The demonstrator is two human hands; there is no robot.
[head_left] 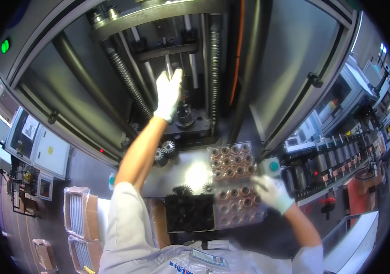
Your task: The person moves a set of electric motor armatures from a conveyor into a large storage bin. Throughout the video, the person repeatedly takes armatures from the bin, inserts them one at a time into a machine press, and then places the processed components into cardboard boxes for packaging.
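My left hand (168,96), in a white glove, reaches up inside the press frame. Its fingers close round a slim bright metal rod (169,67), partly hidden by them. Below that hand stands a round metal fixture (184,116) on the press base. My right hand (273,193), gloved too, is a little blurred beside a clear tray (227,181) of copper-coloured ring parts, its fingers stretched toward the tray and apart. Several of those ring parts (230,172) sit in rows in the tray's pockets.
A black box (189,214) of dark toothed parts stands near my body, with more toothed discs (168,146) by the press base. A green button (274,165) lies right of the tray. Guide columns and coil springs (214,77) flank my left arm. Cartons (90,214) stand at left.
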